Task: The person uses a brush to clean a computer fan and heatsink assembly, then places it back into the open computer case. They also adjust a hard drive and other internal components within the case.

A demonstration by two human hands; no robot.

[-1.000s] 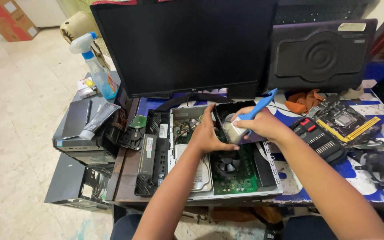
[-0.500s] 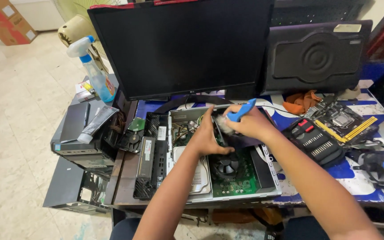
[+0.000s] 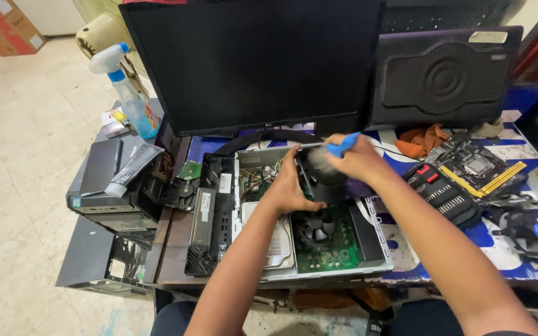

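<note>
An open small desktop computer case (image 3: 368,246) lies on the table in front of me, showing a green circuit board (image 3: 337,239), a round black fan (image 3: 314,227) and a silver hard drive (image 3: 279,246). My left hand (image 3: 291,186) grips a black plastic shroud (image 3: 316,180) at the case's rear. My right hand (image 3: 356,160) holds a blue-handled tool (image 3: 342,147) just above that shroud, with the tip hidden behind my fingers.
A large black monitor (image 3: 250,62) stands behind the case, a black panel (image 3: 443,74) to its right. A blue spray bottle (image 3: 133,102) and another dark computer case (image 3: 104,186) are at left. A bit set (image 3: 443,194) and a loose motherboard (image 3: 477,165) lie at right.
My right hand has swung the blue-handled tool from pointing up and right down to the rear of the case. My left hand stays on the black shroud.
</note>
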